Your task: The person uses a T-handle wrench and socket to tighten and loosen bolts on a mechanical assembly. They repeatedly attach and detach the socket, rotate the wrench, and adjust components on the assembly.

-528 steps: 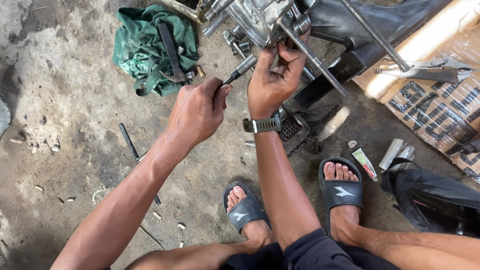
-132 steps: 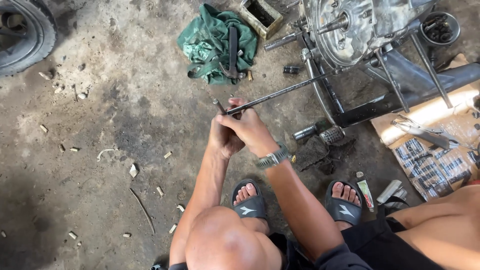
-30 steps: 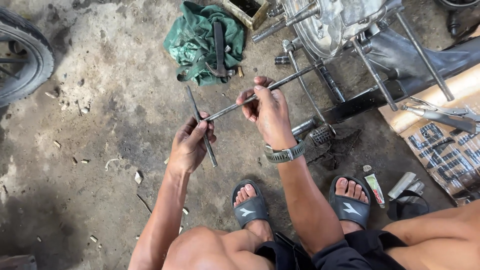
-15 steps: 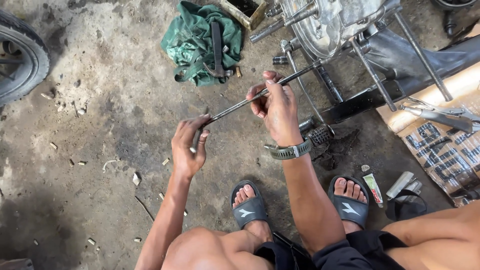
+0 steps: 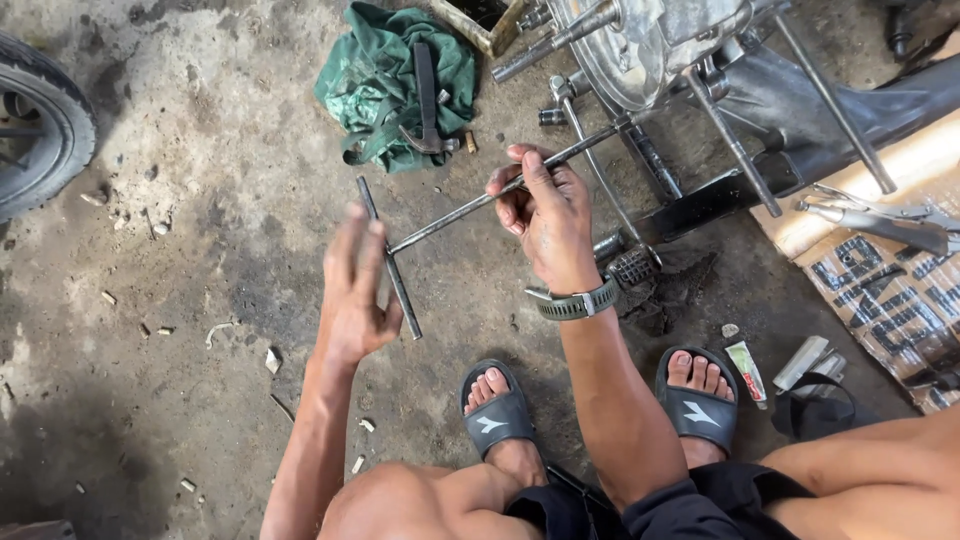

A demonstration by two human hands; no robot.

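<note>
Left hand (image 5: 355,290): we are spinning the T-wrench (image 5: 480,205) crossbar, fingers spread open, barely touching.
Right hand (image 5: 548,215): we are cupping the shaft loosely, keeping it aligned with the engine (image 5: 640,45).

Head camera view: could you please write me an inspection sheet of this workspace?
Surface: stained concrete floor, small debris scattered.
Job's things: T-handle wrench, far end at the engine.
Clutter: green cloth with a hammer on it; pliers on cardboard; small tube.
Grippers: left hand open, fingers against the crossbar; right hand closed around the shaft.
Cables: nothing seen.
Surroundings: tyre at the left edge; person's sandalled feet.
</note>
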